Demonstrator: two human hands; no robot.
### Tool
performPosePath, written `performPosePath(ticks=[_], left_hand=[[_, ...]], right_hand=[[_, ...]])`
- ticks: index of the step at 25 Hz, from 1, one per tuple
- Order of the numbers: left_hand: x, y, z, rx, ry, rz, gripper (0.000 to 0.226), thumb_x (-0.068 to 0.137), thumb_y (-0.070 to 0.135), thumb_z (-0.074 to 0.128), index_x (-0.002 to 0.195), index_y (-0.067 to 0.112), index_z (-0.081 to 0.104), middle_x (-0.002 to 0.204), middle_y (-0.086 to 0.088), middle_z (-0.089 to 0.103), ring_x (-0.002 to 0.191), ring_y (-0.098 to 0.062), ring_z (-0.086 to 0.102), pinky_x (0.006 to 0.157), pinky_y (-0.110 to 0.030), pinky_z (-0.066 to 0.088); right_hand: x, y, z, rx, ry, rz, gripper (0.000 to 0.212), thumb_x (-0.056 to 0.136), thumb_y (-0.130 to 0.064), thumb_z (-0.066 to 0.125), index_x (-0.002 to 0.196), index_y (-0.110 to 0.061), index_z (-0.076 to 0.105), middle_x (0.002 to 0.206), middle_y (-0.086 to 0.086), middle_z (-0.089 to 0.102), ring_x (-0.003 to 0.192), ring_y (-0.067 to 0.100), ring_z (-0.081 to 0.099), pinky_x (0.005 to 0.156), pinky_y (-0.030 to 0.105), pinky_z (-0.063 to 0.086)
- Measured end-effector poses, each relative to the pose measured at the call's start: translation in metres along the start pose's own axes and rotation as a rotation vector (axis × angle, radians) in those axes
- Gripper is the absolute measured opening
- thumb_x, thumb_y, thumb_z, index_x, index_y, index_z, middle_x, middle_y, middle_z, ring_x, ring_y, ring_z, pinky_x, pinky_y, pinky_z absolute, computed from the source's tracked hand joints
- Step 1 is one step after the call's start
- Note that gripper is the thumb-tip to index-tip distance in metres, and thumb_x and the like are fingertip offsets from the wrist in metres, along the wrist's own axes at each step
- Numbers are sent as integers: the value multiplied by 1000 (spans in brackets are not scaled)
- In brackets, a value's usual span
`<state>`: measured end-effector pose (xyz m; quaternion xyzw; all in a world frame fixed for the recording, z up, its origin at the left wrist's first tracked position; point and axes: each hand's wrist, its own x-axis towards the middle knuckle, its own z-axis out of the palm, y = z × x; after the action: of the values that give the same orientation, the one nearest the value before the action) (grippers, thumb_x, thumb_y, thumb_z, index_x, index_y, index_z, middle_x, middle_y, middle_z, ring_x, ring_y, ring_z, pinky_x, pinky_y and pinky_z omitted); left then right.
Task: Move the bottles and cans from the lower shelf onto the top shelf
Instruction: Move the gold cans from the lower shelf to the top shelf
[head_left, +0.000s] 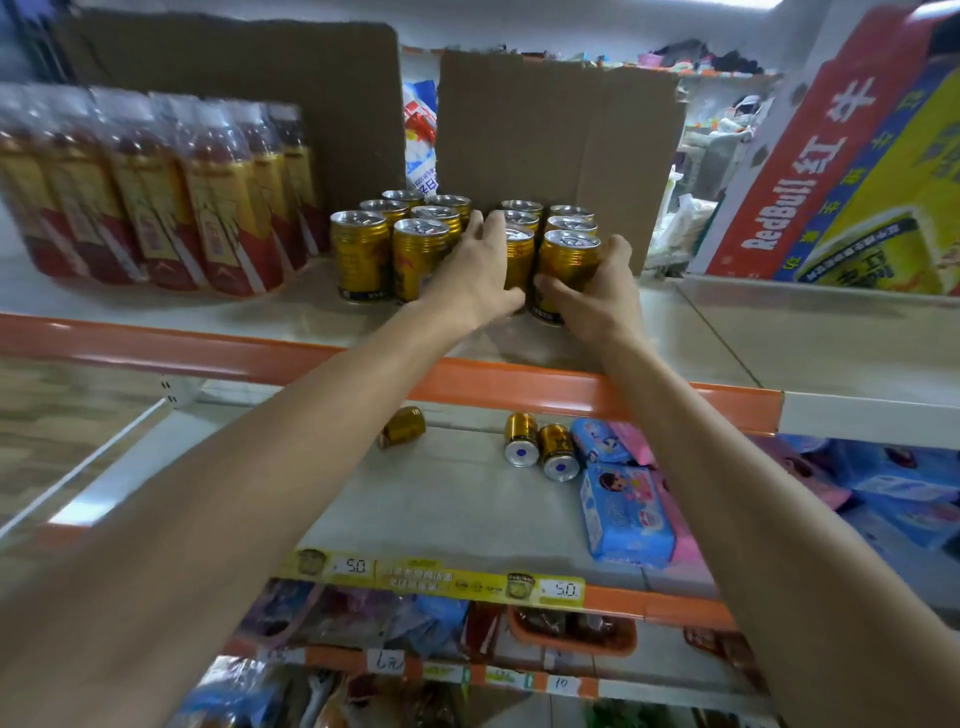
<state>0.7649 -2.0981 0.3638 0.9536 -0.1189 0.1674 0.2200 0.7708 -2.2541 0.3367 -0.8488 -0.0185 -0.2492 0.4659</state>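
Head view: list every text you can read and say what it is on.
"RedBull" and "红牛": red carton at the right of the top shelf.
"50", twice: yellow price strip.
"6元": left white tag.
"10": right white tag.
Too blurred or small: print on the bottles, gold cans and blue packs.

Up on the top shelf (675, 332), bottles (156, 197) are packed at the left, and cans (395, 234) are stood just right of them in two clusters, side by side. Cardboard (561, 130) is propped behind the cans, and a box (831, 171) is leaned at the far right. The right cluster's front two are gripped: the left can (519, 254) by the left hand (478, 270), the right can (566, 260) by the right hand (597, 296). Down on the lower shelf (457, 509), a lone can (402, 427) is lying to the left, and a can pair (540, 447) is lying just beside packets (623, 509) at the right.
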Motion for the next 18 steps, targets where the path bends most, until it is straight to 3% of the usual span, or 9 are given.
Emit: performPosePath(ticks=[3,5,8,10,12,14,18], left_hand=[[-14,5,-26,84,43,48,73,88,23,63,147,4,24,149,-19,36,130,-35,46,99,-40,42],[-25,1,-41,143,73,101,49,92,23,56,134,4,40,132,-18,52,119,-35,53,89,-41,45],[-42,-12,-55,250,5,138,20,98,27,45,103,8,50,115,-19,59,107,-35,56,82,-41,43],[-60,-24,-61,280,-52,153,21,101,30,38,92,13,47,112,-17,61,100,-32,56,80,-40,43],[-82,-37,-67,303,-99,168,28,102,33,33,97,13,53,111,-15,62,98,-31,57,83,-43,46],[-109,-53,-70,348,-152,183,36,103,33,31,110,9,57,115,-16,62,104,-34,58,91,-47,47],[-166,-88,-78,345,-226,183,40,104,35,33,119,6,56,123,-17,60,111,-34,57,93,-45,47]], right_hand=[[-7,-12,-15,-178,71,-132,69,80,-43,72,132,-8,42,129,10,52,122,26,49,99,37,43],[-17,-25,-28,-305,59,-210,61,88,-39,63,136,-7,45,134,12,53,125,28,48,101,40,43],[-40,-50,-39,-456,-6,-297,27,98,-27,47,109,-7,61,112,14,64,103,35,59,77,36,46],[-64,-66,-36,-559,-77,-307,21,100,-23,41,88,-9,52,90,12,60,83,34,57,64,33,36],[-91,-77,-26,-655,-134,-303,22,101,-22,39,87,-9,50,85,8,54,78,30,55,62,34,37],[-116,-84,-12,-713,-192,-300,23,100,-21,40,92,-8,56,86,8,57,82,30,61,64,38,48],[-171,-103,11,-764,-239,-277,24,92,-17,45,103,-3,61,101,19,64,91,39,62,69,41,51]])
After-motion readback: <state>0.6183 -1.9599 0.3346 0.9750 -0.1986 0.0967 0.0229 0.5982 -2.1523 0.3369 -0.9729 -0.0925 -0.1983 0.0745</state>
